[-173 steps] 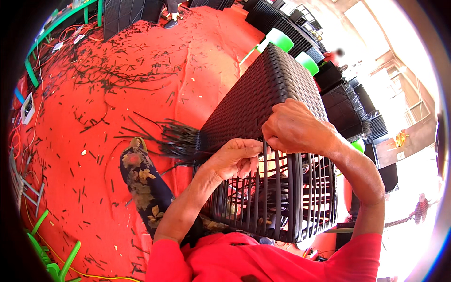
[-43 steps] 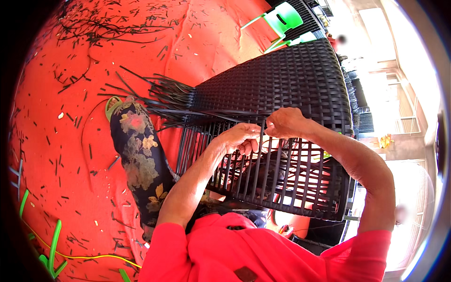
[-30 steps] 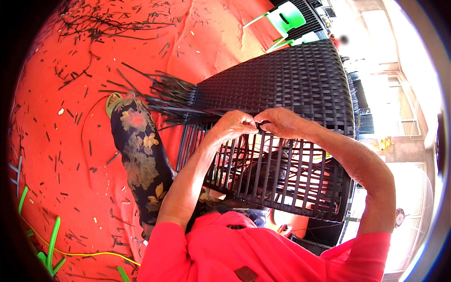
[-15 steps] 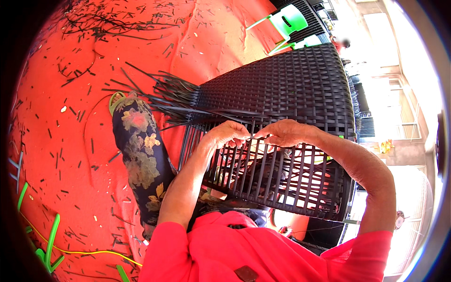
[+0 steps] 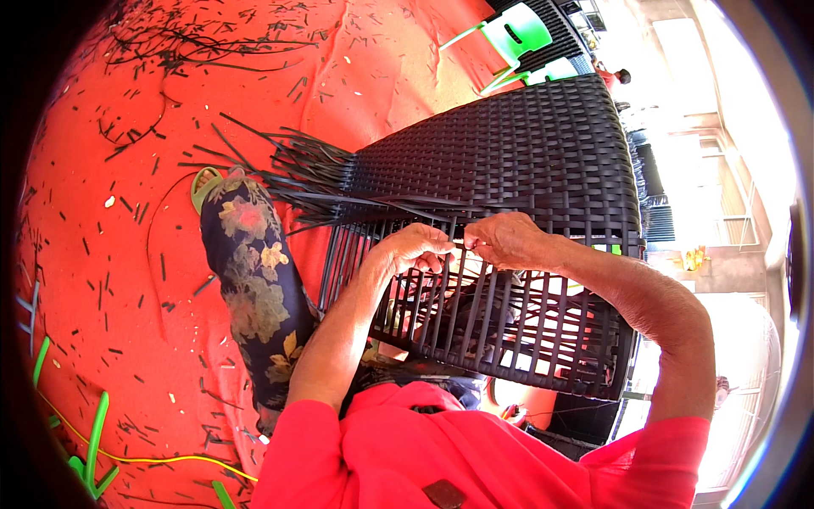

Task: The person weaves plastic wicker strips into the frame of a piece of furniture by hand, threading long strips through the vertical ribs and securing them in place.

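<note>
While both hands pinch one flat dark weaving strip (image 5: 462, 242) at the weave's edge of the black woven-rattan chair frame (image 5: 509, 161) — left hand (image 5: 415, 248), right hand (image 5: 506, 240) — threading seems underway; next likely calls for pulling it snug between the uprights.

Both hands meet at the edge of the woven part of the black wicker frame (image 5: 509, 161), the left hand (image 5: 413, 248) and right hand (image 5: 506, 240) almost touching. Below them the bare upright strands (image 5: 475, 314) leave narrow slots, fingers only. Loose strand ends (image 5: 292, 178) bristle leftward. The floral-trousered leg (image 5: 254, 288) blocks the left side; the red floor (image 5: 110, 254) beyond lies open.
</note>
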Motion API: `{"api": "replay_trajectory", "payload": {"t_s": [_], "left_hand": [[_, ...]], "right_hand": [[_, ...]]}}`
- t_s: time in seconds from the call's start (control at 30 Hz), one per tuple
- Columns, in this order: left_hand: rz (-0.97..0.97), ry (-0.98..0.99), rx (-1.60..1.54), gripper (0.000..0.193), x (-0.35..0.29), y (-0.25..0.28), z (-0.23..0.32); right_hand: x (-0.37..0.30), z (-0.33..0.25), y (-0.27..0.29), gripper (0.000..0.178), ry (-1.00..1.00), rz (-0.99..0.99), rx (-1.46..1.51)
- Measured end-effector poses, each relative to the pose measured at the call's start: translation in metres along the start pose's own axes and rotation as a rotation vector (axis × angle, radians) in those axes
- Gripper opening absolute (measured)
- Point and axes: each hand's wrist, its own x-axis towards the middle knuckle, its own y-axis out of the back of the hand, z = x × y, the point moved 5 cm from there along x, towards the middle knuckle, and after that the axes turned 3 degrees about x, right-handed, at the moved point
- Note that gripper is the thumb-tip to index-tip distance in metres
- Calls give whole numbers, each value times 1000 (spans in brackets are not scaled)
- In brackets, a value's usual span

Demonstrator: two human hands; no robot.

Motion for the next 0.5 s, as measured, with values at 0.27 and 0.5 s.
{"api": "replay_trajectory", "payload": {"t_s": [0.27,0.5], "left_hand": [[84,46,-170,18,4,3,-9],[264,7,-1,19,6,1,-1]], "right_hand": [[3,3,-3,16,20,-6,-60],[3,-3,0,15,-21,-92,-73]]}}
